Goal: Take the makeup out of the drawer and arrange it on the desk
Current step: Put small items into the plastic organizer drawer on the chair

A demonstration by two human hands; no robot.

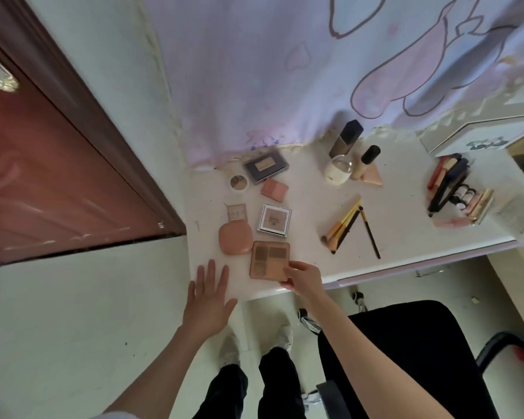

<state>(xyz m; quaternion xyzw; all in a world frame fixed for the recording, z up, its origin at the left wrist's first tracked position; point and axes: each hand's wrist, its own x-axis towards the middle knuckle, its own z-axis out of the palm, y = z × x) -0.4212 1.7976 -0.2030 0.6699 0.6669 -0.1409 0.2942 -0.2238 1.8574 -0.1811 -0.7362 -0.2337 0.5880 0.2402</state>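
Note:
My right hand (303, 278) pinches the near right corner of a tan eyeshadow palette (268, 260) that lies at the front edge of the white desk (406, 237). My left hand (208, 294) hovers open with spread fingers at the desk's front left corner, holding nothing. Behind the palette lie a peach compact (235, 238), a small clear square case (236, 211), a silver-framed square compact (274, 220), a pink blush (274, 188), a round pot (239, 182) and a dark rectangular palette (266, 166). The drawer is not in view.
Several brushes (348, 226) lie mid-desk. Two foundation bottles (345, 137), a white round jar (338, 169) and a peach sponge (372, 176) stand at the back. A clear organiser (456, 190) with lipsticks sits right. A black chair (406, 352) stands at my right, a brown door (58, 176) at my left.

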